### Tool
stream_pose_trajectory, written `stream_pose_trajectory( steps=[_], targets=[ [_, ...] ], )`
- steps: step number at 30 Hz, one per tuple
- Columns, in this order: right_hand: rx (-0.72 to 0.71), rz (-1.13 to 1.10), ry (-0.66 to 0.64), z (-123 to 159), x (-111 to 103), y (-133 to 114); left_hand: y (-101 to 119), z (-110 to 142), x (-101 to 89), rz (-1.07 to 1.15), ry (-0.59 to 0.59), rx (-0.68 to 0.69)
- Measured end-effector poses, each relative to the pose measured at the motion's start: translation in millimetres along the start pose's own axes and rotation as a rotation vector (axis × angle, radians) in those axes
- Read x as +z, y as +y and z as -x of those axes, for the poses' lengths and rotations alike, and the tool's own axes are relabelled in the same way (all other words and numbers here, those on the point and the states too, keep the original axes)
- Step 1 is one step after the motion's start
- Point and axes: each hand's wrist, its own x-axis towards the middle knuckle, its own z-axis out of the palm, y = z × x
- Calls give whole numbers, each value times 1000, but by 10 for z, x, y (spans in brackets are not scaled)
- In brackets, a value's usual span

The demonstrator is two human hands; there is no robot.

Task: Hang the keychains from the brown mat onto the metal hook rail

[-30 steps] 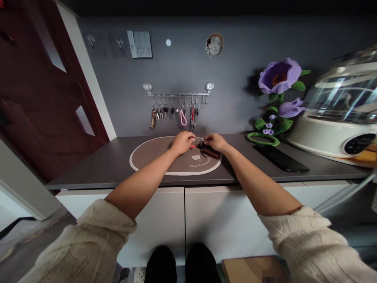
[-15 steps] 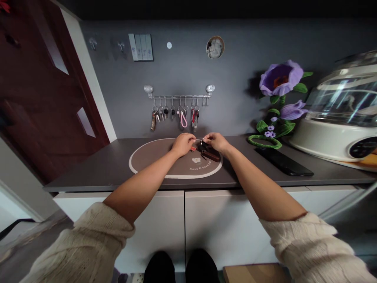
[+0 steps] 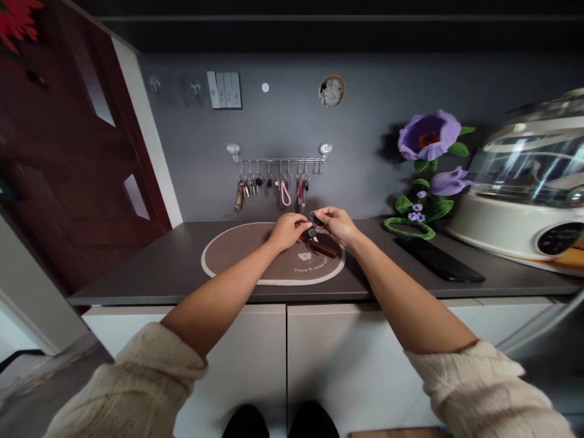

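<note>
Above the right part of a brown oval mat (image 3: 246, 258), my two hands meet over a small bunch of keys (image 3: 312, 233). My right hand (image 3: 336, 225) pinches the bunch's metal ring (image 3: 313, 215) between thumb and fingers, a dark key fob hanging beside it. With fingers closed, my left hand (image 3: 290, 231) grips at the bunch's left side; its exact hold is partly hidden. A dark brown key holder (image 3: 323, 249) lies on the mat just below. Something small and red shows by the left fingertips.
On the wall, a rail (image 3: 278, 160) holds several hanging keys, one with a pink strap (image 3: 285, 193). To the right stand a purple fabric flower (image 3: 429, 137), a black phone (image 3: 438, 258) and a white appliance (image 3: 511, 219) with a clear top. A dark red door (image 3: 68, 152) is at left.
My hands have turned the key bunch, and its ring and dark fob now stand up visibly between the fingers. The whole view has shifted slightly upward.
</note>
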Motion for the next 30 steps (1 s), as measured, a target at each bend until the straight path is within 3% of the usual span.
stream_pose_trajectory(
  steps=[19,25,30],
  targets=[
    [-3,-100,29,47,17,-84,74,-13,-35,-50,38,63],
    [45,-101,90,34,-23,-100,37,-42,-21,184,105,-73],
    [60,-112,-14,29,-19,-70,-44,-91,39,476,139,-197]
  ],
)
